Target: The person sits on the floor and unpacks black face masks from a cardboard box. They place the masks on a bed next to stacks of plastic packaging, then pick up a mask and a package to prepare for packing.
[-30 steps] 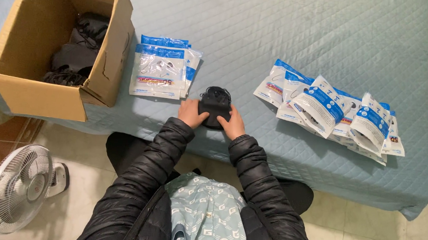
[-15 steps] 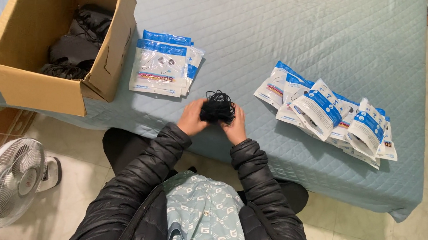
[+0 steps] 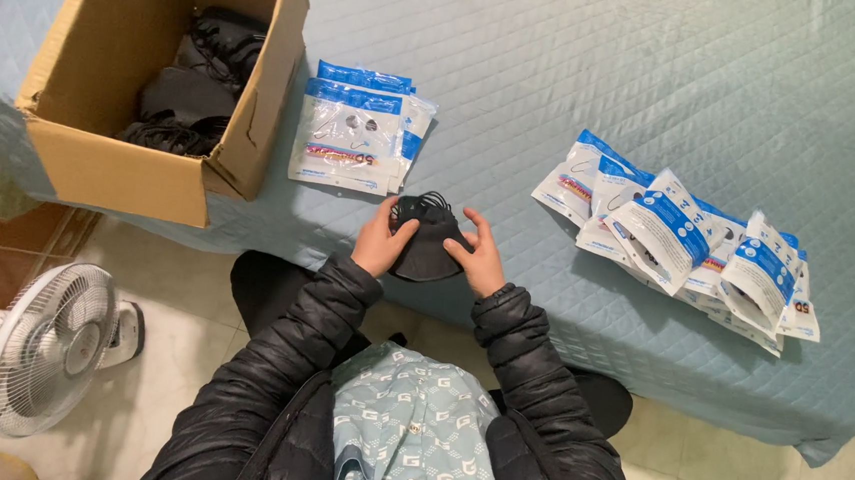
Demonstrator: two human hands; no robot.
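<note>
— What's that dark thing at the near edge of the bed?

— A black face mask [image 3: 427, 242], folded, soft and matte, with thin ear loops bunched in a tangle at its top. It sits over the quilted blue cover [image 3: 600, 72], just in front of the person.

— Who has hold of it?

— Both hands. The left hand [image 3: 383, 242] clasps its left side, thumb on top; the right hand [image 3: 477, 257] grips the right side with fingers spread along the edge.

— And around it?

— Just beyond, a small stack of white-and-blue packets [image 3: 355, 130]. To the right, well apart, a looser heap of similar packets [image 3: 683, 238]. At far left, an open cardboard box [image 3: 82, 161] with more black masks inside. A white fan [image 3: 44, 344] stands on the floor.
</note>
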